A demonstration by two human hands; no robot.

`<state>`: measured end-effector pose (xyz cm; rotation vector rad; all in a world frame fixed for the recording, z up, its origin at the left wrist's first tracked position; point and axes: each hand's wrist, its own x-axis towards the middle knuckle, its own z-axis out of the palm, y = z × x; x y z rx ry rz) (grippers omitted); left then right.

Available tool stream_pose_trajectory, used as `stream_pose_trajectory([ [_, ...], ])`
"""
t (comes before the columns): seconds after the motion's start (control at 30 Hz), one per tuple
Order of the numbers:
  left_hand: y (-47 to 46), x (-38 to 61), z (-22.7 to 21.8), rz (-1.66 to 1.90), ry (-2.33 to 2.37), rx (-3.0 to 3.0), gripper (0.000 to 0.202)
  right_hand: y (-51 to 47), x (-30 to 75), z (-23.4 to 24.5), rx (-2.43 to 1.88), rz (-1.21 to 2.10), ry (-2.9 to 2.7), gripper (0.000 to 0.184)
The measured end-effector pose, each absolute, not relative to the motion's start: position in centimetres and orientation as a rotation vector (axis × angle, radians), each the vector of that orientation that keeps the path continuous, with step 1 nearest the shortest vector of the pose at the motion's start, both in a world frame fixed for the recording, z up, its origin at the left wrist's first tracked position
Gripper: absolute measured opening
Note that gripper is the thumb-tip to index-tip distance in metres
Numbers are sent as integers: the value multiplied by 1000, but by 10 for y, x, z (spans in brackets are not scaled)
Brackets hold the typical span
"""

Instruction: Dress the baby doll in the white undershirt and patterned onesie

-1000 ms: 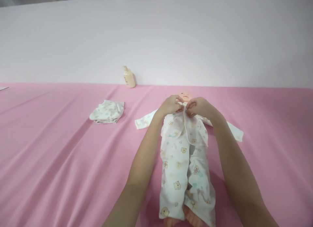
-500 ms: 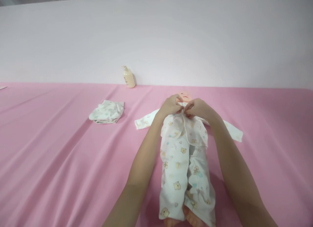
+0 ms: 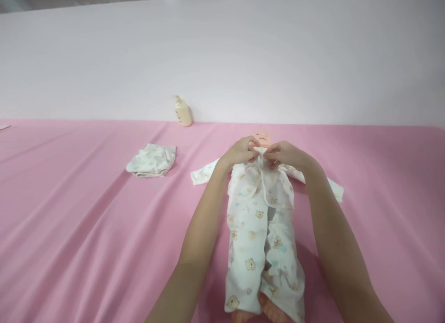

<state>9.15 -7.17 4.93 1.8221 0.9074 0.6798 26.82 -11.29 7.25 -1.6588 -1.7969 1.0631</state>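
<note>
A baby doll [image 3: 263,137] lies on its back, feet toward me. It wears a white bear-print jacket [image 3: 278,187] and matching trousers [image 3: 247,249]. At the jacket's neckline, my left hand [image 3: 241,151] pinches the cloth on the left side of the front opening. Opposite it, my right hand [image 3: 285,154] has its fingers closed on the other front edge. Both sets of fingertips are close together just below the doll's chin. Lower down the jacket's two front panels hang apart. The sleeves stretch out to both sides, and my fingers hide any fastener at the collar.
A pink sheet [image 3: 86,212] with creases covers the table. Folded printed cloth [image 3: 153,160] lies to the left. A cream pump bottle [image 3: 182,111] stands against the white wall [image 3: 222,59] at the back. Part of a pale flat item shows at the far left edge.
My fingers have shifted slightly at the neckline, with the right hand's fingers a little more stretched. The doll and its clothes lie nearly as before; the view has tilted slightly.
</note>
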Motion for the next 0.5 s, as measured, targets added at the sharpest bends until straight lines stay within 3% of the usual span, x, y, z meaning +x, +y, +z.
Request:
stream_pose_trajectory([
  [0.13,-79,86,61,460,911,1844,31,-125,264,84,-1905,843,-1877,28],
  [0.27,-88,83,73,212,859,1897,34,-139,252,93,-1908,986,-2156,37],
  [0.5,-97,88,78,208,813,2006,42,-142,250,92,-1880,986,-2283,19],
])
